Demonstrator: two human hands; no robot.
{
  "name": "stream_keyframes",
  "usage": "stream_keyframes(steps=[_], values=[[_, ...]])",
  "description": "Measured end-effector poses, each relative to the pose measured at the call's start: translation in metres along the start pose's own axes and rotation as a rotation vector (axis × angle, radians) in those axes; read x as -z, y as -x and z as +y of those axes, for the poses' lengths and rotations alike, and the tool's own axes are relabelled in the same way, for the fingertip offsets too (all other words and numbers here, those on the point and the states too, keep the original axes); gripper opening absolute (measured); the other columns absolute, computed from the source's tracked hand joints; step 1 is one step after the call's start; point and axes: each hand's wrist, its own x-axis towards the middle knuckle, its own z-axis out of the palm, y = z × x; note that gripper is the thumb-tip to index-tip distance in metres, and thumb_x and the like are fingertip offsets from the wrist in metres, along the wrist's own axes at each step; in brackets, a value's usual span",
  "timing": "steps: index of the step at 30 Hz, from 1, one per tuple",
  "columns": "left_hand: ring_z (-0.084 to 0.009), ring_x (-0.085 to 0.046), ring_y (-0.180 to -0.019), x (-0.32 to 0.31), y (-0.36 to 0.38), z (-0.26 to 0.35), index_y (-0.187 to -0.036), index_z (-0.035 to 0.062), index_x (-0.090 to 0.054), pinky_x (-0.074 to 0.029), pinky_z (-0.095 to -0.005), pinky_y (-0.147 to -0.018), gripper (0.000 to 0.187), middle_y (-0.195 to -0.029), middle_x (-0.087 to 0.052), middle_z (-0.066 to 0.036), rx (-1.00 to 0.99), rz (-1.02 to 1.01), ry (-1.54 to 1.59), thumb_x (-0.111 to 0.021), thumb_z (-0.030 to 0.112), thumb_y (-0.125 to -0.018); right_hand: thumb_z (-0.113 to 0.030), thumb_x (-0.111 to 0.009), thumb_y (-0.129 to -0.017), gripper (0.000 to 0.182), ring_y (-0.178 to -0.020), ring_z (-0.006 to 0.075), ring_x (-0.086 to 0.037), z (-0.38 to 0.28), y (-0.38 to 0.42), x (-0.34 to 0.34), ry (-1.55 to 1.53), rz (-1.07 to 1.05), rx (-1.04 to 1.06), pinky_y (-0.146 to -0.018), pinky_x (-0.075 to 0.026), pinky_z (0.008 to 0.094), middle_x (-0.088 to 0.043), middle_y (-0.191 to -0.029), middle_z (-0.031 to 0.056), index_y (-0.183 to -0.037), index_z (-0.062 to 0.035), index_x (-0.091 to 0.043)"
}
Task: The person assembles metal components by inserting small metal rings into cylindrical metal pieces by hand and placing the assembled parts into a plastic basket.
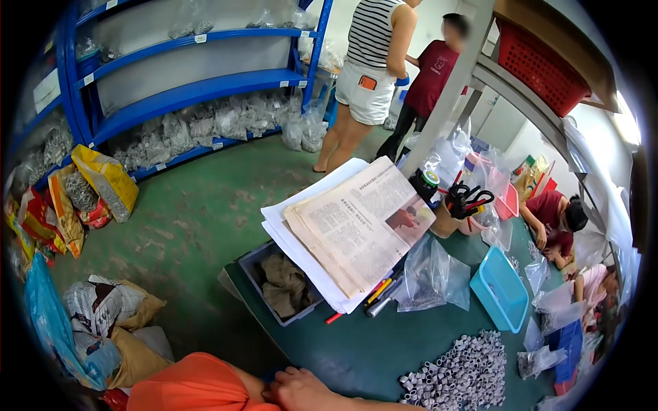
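Observation:
At the bottom edge my right hand (299, 390) lies across my left arm (251, 385), its fingers bent over it below an orange sleeve (195, 385). My left hand is out of view. A pile of small grey ring-shaped pieces (459, 373) lies on the green table to the right of my right hand. Beyond my hand stands a dark bin (255, 274) holding a brown cloth (282, 282). A stack of newspaper (349, 226) rests on white sheets, partly over the bin.
A turquoise tray (499, 291), plastic bags (428, 277) and pens (378, 293) lie on the table. Blue shelves (185, 96) stand behind. Filled sacks (113, 308) sit on the floor. Two people stand beyond the table; others sit at the right.

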Motion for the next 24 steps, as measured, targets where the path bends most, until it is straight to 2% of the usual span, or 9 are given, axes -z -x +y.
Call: stream_keyframes(steps=[5, 8, 10, 11, 14, 16, 17, 22, 24], values=[[-0.0274, -0.056, -0.057, -0.006, 0.004, 0.004, -0.075, 0.0073, -0.055, -0.046, -0.0363, -0.05, 0.012, -0.067, -0.053, -0.009, 0.006, -0.001, -0.021, -0.062, 0.017, -0.077, -0.027, -0.058, -0.079, 0.022, -0.086, 0.0259, -0.056, -0.006, 0.0, -0.005, 0.034, -0.104, -0.075, -0.072, -0.045, 0.0386, -0.062, -0.086, 0.0092, -0.074, -0.0083, -0.067], [-0.0273, -0.056, -0.057, -0.009, 0.006, 0.005, -0.075, 0.0073, -0.055, -0.046, -0.0362, -0.05, 0.012, -0.067, -0.053, -0.009, 0.01, -0.002, -0.032, -0.062, 0.017, -0.076, -0.027, -0.06, -0.078, 0.021, -0.084, 0.0283, -0.056, -0.013, 0.003, -0.009, -0.05, -0.007, -0.041, -0.072, -0.044, 0.0395, -0.062, -0.088, 0.0104, -0.079, -0.0066, -0.065], [-0.0272, -0.056, -0.057, -0.011, 0.007, 0.007, -0.075, 0.0073, -0.055, -0.046, -0.0362, -0.05, 0.012, -0.067, -0.053, -0.009, 0.013, -0.006, -0.039, -0.062, 0.017, -0.076, -0.02, -0.061, -0.079, 0.016, -0.082, 0.031, -0.056, -0.014, 0.001, -0.017, -0.193, 0.261, 0.074, -0.07, -0.044, 0.0405, -0.061, -0.089, 0.0117, -0.085, -0.0061, -0.063], [-0.0272, -0.056, -0.057, -0.011, 0.007, 0.008, -0.075, 0.0073, -0.055, -0.046, -0.0362, -0.05, 0.012, -0.067, -0.053, -0.009, 0.013, -0.007, -0.049, -0.062, 0.017, -0.076, -0.02, -0.061, -0.079, 0.016, -0.082, 0.031, -0.056, -0.012, -0.002, -0.021, -0.192, 0.265, 0.076, -0.07, -0.044, 0.0405, -0.061, -0.089, 0.0117, -0.085, -0.0061, -0.063], [-0.0271, -0.056, -0.056, -0.014, 0.01, 0.011, -0.075, 0.0073, -0.055, -0.046, -0.0361, -0.05, 0.012, -0.067, -0.053, -0.009, 0.014, -0.012, -0.059, -0.062, 0.017, -0.076, -0.027, -0.053, -0.091, 0.029, -0.084, 0.0308, -0.057, -0.011, -0.009, -0.023, -0.451, 0.162, 0.131, -0.074, -0.045, 0.0405, -0.061, -0.086, 0.0151, -0.102, -0.0021, -0.062], [-0.0271, -0.056, -0.056, -0.015, 0.012, 0.013, -0.075, 0.0073, -0.055, -0.046, -0.0361, -0.05, 0.012, -0.067, -0.053, -0.009, 0.019, -0.013, -0.063, -0.062, 0.017, -0.076, -0.031, -0.044, -0.096, 0.039, -0.095, 0.0343, -0.054, -0.014, -0.011, -0.012, -0.435, -0.08, 0.041, -0.085, -0.044, 0.0404, -0.061, -0.098, 0.0178, -0.11, 0.0014, -0.058], [-0.027, -0.056, -0.056, -0.015, 0.014, 0.014, -0.075, 0.0073, -0.056, -0.046, -0.0361, -0.05, 0.012, -0.067, -0.053, -0.009, 0.021, -0.013, -0.065, -0.062, 0.017, -0.076, -0.034, -0.043, -0.096, 0.039, -0.091, 0.0341, -0.056, -0.012, -0.011, -0.017, -0.447, -0.006, 0.064, -0.081, -0.045, 0.041, -0.061, -0.092, 0.0172, -0.102, 0.0008, -0.06], [-0.0269, -0.056, -0.056, -0.013, 0.017, 0.019, -0.076, 0.0073, -0.056, -0.046, -0.036, -0.05, 0.011, -0.067, -0.053, -0.009, 0.023, -0.014, -0.072, -0.062, 0.016, -0.076, -0.037, -0.041, -0.096, 0.041, -0.087, 0.0348, -0.057, -0.01, -0.014, -0.011, -0.275, -0.163, -0.082, -0.074, -0.046, 0.0432, -0.06, -0.081, 0.0183, -0.085, -0.0018, -0.058], [-0.0268, -0.056, -0.056, -0.014, 0.019, 0.02, -0.076, 0.0073, -0.056, -0.046, -0.0359, -0.05, 0.011, -0.067, -0.053, -0.009, 0.024, -0.011, -0.072, -0.063, 0.016, -0.076, -0.037, -0.041, -0.096, 0.039, -0.087, 0.0354, -0.057, -0.01, -0.013, -0.014, -0.256, -0.15, -0.073, -0.075, -0.047, 0.0429, -0.06, -0.083, 0.0188, -0.09, -0.0023, -0.059]])
